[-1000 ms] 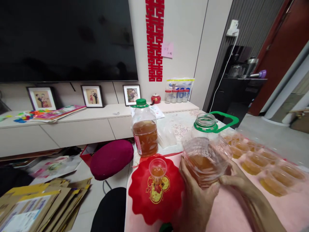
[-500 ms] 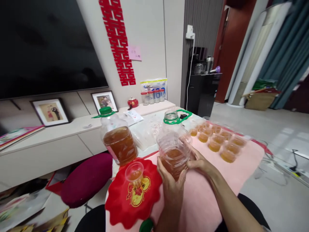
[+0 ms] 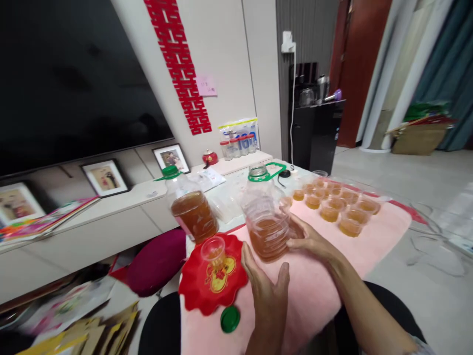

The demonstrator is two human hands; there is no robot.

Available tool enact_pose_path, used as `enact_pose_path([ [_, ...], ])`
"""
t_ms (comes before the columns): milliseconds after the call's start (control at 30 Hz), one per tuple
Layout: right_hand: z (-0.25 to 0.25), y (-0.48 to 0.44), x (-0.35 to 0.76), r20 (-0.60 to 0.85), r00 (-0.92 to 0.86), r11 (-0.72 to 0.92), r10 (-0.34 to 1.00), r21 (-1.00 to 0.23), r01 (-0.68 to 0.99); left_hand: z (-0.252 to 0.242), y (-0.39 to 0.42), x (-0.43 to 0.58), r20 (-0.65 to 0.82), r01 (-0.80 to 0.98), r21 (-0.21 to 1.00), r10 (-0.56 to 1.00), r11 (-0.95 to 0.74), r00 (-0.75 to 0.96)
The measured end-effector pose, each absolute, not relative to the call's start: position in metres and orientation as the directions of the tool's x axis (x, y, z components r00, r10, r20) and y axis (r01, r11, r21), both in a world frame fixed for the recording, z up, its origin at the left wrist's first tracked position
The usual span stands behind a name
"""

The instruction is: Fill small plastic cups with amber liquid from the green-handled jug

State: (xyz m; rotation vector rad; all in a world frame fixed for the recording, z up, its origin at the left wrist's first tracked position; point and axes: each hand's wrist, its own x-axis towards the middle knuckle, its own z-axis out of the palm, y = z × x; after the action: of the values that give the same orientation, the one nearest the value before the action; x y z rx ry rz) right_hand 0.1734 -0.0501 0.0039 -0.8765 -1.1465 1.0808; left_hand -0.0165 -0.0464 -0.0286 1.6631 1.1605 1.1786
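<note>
An uncapped clear plastic jug [image 3: 266, 222] with a green handle ring and amber liquid in its lower part stands on the pink cloth [image 3: 373, 241]. My right hand [image 3: 309, 240] rests against its right side, fingers curved on the wall. My left hand [image 3: 266, 288] hovers just in front of the jug, fingers stretched and apart, holding nothing. Left of the jug, a small clear cup [image 3: 213, 250] with a little amber liquid sits on a red scalloped plate [image 3: 199, 291]. A loose green cap [image 3: 230, 318] lies near the cloth's front edge.
A second jug [image 3: 192, 209] with a green cap stands behind the plate. Several filled small cups [image 3: 334, 206] sit at the back right of the cloth. A low white cabinet [image 3: 92, 222] with picture frames runs along the wall. A maroon cushion [image 3: 157, 259] lies on the floor.
The jug has come down from its tilted, lifted position and now stands upright on the cloth. My left hand has let go of it and opened. The green cap has come into view.
</note>
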Motion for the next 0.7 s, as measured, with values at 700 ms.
enact_pose_path([
  [700,-0.007,-0.057,0.192,0.017,0.397,0.033,0.918,-0.999,-0.034,-0.003,0.054,-0.119,0.157,0.212,0.965,0.988,-0.154,0.0],
])
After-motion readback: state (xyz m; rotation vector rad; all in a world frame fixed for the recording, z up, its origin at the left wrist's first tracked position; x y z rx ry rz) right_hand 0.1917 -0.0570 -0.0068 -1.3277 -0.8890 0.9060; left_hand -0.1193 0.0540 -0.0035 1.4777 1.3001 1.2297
